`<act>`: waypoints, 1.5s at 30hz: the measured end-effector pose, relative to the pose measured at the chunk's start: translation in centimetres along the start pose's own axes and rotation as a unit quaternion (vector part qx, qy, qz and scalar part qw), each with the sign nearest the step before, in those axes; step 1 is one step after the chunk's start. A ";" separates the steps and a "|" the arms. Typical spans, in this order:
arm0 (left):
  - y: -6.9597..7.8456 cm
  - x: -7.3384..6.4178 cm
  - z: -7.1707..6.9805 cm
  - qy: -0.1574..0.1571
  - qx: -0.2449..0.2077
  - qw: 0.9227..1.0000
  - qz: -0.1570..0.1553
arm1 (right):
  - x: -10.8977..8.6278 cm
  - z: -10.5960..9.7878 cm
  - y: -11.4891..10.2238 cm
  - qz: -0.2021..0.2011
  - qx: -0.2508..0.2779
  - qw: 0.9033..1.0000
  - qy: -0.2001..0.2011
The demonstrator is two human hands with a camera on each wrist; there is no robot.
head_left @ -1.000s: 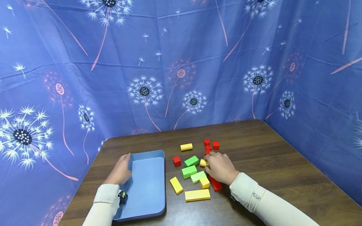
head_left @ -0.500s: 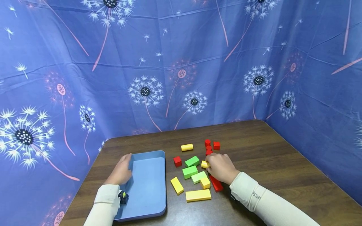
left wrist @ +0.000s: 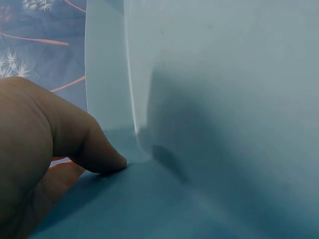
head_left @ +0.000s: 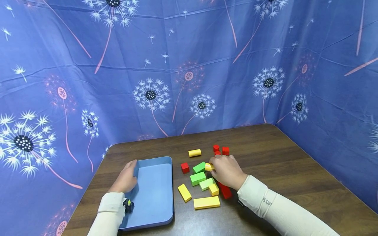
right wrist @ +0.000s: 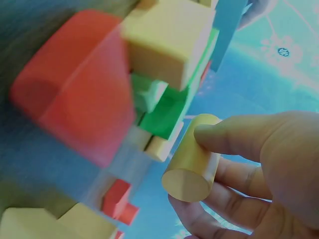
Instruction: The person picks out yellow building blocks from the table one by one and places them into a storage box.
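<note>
A yellow cylinder block (head_left: 209, 167) is pinched between the thumb and fingers of my right hand (head_left: 226, 171). In the right wrist view, the cylinder block (right wrist: 187, 164) tilts under my thumb and appears lifted off the table. Beneath and in front of that hand lie a red long block (head_left: 225, 191), a yellow cube (head_left: 214, 189), a light green block (head_left: 206, 184) and two green blocks (head_left: 198, 179). My left hand (head_left: 124, 178) grips the left wall of a blue tray (head_left: 156, 193). In the left wrist view, its thumb (left wrist: 104, 154) presses inside the wall, the fingers outside mostly hidden.
A red cube (head_left: 184, 167) and two yellow rectangular blocks (head_left: 206, 203) lie between tray and right hand. Farther back are another yellow cylinder (head_left: 194, 153) and several small red blocks (head_left: 225, 150). A blue patterned cloth (head_left: 183, 65) hangs behind the wooden table (head_left: 265, 154).
My right hand has moved slightly up and to the left, carrying the yellow cylinder block towards the green blocks. My left hand stays on the tray wall.
</note>
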State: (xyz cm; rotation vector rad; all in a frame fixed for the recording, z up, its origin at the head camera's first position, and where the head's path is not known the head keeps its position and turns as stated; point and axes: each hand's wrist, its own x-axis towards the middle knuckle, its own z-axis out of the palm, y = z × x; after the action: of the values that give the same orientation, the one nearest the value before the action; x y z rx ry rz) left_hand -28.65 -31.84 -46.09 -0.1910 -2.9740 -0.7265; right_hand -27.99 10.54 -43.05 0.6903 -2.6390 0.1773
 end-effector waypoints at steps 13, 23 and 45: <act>-0.2 0.4 0.3 -0.007 -0.006 1.000 -0.010 | 0.9 -1.3 -2.9 -0.028 0.033 0.999 0.014; -0.8 -0.6 0.2 -0.006 -0.005 1.000 -0.002 | 2.0 -1.1 -5.6 -0.068 0.024 0.997 -0.004; -0.5 -0.1 0.0 -0.011 -0.012 1.000 -0.007 | 3.2 -0.4 -9.4 -0.128 0.021 0.991 -0.029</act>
State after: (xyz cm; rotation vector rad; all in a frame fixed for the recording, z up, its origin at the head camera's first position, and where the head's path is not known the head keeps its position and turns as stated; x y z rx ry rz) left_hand -28.65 -32.28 -46.37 -0.1815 -2.9916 -0.7667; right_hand -25.75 1.07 -41.15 1.0544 -2.5755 0.1413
